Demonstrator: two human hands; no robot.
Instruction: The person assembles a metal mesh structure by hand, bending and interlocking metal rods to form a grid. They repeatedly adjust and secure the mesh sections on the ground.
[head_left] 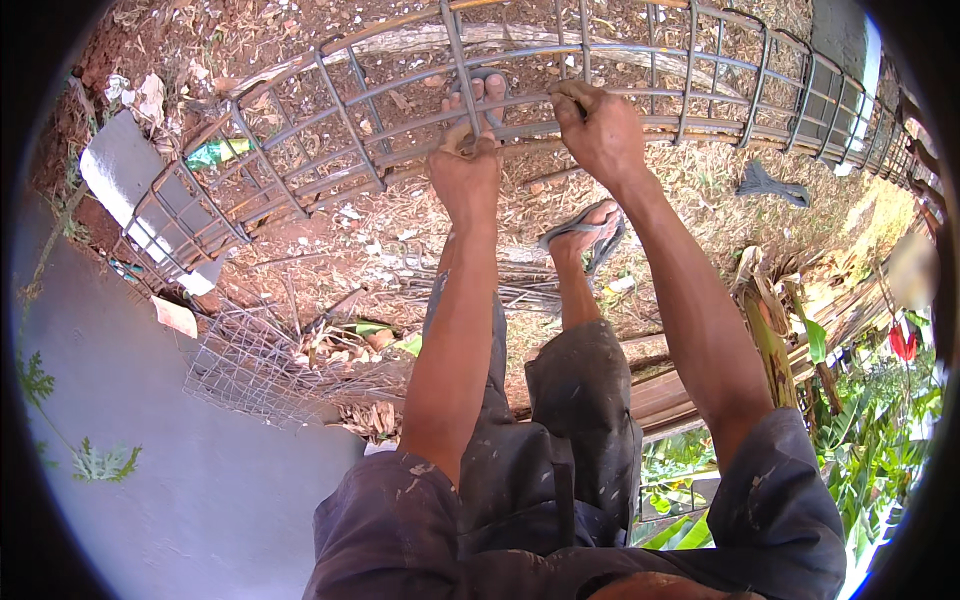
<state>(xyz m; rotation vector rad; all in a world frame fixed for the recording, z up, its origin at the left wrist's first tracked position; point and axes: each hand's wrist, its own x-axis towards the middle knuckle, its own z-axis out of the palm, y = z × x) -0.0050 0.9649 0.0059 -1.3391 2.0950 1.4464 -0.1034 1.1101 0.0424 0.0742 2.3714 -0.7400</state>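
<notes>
A long rebar cage, made of lengthwise steel bars crossed by stirrups, spans the upper view and bends with the lens. My left hand is closed at the near bars, thumb and fingers around the foot of a stirrup. To its right, my right hand is closed with curled fingers on the cage's bars, beside another stirrup. Its palm side is hidden. Whether either hand also pinches a tie wire cannot be seen.
Supports with pale sides stand under the cage's left end and right end. Wire mesh lies lower left by a grey surface. A green bottle, dark cloth and sticks lie on leafy ground. My sandaled feet straddle the near bars.
</notes>
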